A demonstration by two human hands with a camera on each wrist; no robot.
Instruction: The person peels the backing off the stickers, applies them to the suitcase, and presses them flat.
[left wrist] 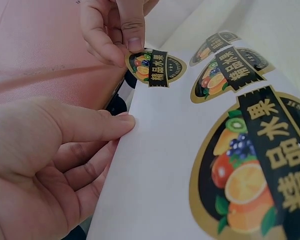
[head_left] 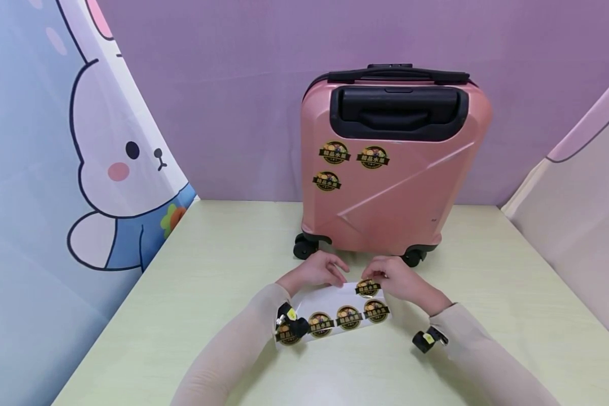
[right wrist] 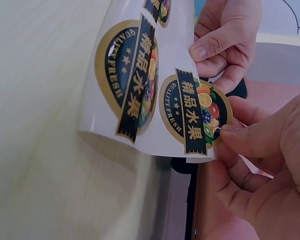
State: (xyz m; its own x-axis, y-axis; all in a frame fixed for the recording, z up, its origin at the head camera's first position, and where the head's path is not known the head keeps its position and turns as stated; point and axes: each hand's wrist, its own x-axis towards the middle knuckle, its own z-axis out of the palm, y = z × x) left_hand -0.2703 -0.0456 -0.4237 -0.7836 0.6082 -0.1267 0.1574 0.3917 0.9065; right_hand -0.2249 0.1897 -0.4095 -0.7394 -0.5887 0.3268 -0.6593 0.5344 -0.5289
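Between both hands is a white sticker sheet [head_left: 325, 298] bearing round black-and-gold fruit stickers. My left hand [head_left: 321, 269] pinches the sheet's far edge between thumb and fingers, shown close up in the left wrist view. At the far right corner, my right hand [head_left: 393, 276] pinches the edge of one sticker [right wrist: 195, 112], which still overlaps the sheet. A row of several stickers [head_left: 349, 317] runs along the near edge; the left wrist camera partly covers the leftmost one. Behind the hands, a pink suitcase [head_left: 385, 197] stands upright with three matching stickers [head_left: 373, 157] on its front.
The suitcase rests on black wheels [head_left: 305, 246] on a pale table [head_left: 223, 270]. A purple cloth [head_left: 223, 101] hangs behind it. At the left is a blue cloth printed with a white rabbit [head_left: 117, 146], at the right a pale cloth [head_left: 583, 197].
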